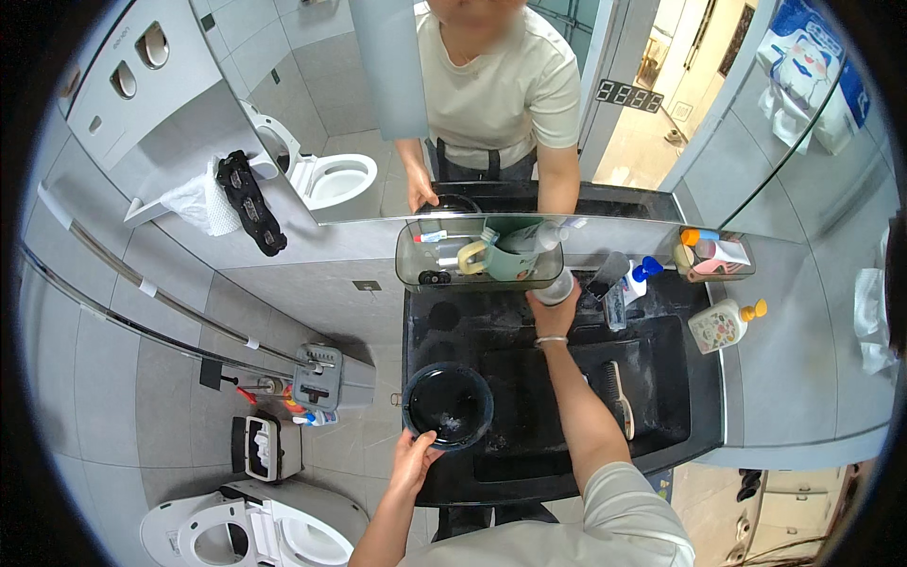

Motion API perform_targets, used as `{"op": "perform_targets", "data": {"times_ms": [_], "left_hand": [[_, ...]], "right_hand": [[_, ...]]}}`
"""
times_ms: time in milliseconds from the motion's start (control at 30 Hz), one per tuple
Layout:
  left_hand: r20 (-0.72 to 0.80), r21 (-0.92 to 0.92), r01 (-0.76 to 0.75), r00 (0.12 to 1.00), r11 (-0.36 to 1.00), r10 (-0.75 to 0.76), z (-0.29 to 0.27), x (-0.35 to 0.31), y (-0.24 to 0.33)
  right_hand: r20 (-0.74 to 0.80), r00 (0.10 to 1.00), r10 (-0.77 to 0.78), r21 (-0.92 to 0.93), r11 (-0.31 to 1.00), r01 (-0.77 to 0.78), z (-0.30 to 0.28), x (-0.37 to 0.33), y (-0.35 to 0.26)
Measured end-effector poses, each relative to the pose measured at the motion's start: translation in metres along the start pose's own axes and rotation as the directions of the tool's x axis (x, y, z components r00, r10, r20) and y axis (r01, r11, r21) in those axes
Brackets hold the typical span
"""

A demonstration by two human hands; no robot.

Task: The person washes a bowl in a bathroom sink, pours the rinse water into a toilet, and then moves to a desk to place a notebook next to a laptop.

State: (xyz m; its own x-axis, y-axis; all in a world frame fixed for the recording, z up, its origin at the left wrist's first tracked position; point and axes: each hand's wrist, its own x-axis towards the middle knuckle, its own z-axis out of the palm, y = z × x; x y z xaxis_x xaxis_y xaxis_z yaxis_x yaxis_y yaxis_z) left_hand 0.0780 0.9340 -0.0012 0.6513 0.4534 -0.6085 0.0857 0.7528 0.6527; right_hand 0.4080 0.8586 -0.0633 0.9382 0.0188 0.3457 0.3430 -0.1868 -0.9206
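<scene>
Grey tiled walls [808, 364] rise above a tiled floor [333, 467].

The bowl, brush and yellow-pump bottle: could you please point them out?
Bowl [487, 402], head view: its rim.
Brush [626, 414], head view: its handle.
Yellow-pump bottle [718, 328], head view: its body.

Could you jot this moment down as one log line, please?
left hand: gripping rim of dark round bowl | right hand: at pale container, grip unclear | hairbrush: in black sink
</scene>
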Motion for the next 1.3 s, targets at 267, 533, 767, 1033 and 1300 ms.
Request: {"op": "perform_targets", "data": {"times_ms": [267, 533, 767, 1033, 1300], "left_hand": [[0.075, 0.085, 0.013, 0.997, 0.996, -0.02, -0.007, 0.011, 0.011], [0.218, 0.27, 0.073, 0.967, 0.96, -0.134, 0.006, 0.016, 0.003], [0.381, 0.467, 0.145, 0.857, 0.872, -0.346, 0.077, -0.003, -0.043], [0.469, 0.765, -0.009, 0.693, 0.644, -0.547, 0.172, -0.074, -0.129], [0.5, 0.858, -0.185, 0.516, 0.479, -0.696, 0.259, -0.179, -0.291]], "right_hand": [[-0.09, 0.996, 0.004, -0.192, 0.981, -0.021, -0.01, -0.002, -0.004], [0.61, 0.576, 0.544, 0.17, 0.62, -0.766, -0.111, -0.15, -0.059], [0.372, 0.715, 0.592, 0.237, 0.684, -0.69, -0.218, -0.212, -0.096], [-0.056, 0.832, 0.553, 0.432, 0.764, -0.479, -0.36, -0.272, -0.119], [-0.226, 0.869, 0.441, 0.319, 0.876, -0.361, -0.57, -0.328, -0.132]]}}
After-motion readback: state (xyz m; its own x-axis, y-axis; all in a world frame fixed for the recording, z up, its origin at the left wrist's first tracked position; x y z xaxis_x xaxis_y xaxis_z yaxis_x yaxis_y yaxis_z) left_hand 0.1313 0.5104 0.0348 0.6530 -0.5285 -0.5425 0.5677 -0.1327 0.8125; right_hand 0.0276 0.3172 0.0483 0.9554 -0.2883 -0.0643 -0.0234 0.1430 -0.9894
